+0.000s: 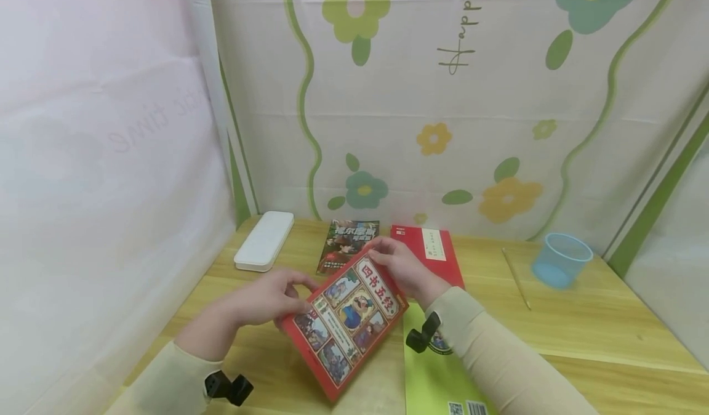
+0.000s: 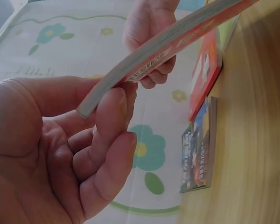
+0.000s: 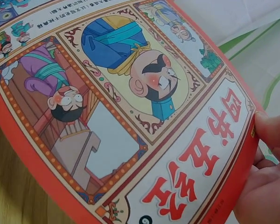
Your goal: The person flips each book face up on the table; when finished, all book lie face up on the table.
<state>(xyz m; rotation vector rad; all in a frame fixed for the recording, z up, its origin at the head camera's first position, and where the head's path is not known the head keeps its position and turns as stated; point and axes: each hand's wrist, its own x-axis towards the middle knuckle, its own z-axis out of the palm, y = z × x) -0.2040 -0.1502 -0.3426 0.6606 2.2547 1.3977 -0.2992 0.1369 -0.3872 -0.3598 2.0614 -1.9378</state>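
A red-bordered comic book with cartoon panels on its cover is held tilted above the wooden table. My left hand pinches its left edge, thumb on the cover and fingers beneath, as the left wrist view of the hand shows. At the book's upper end, my right hand grips the edge near the large title characters. The book's page edges look slightly bowed in the left wrist view. Its cover fills most of the right wrist view, where the right thumb rests at the border.
Along the back lie a white case, a dark-covered book and a red book. A yellow-green book lies under the right forearm. To the right are a pencil and a translucent blue cup.
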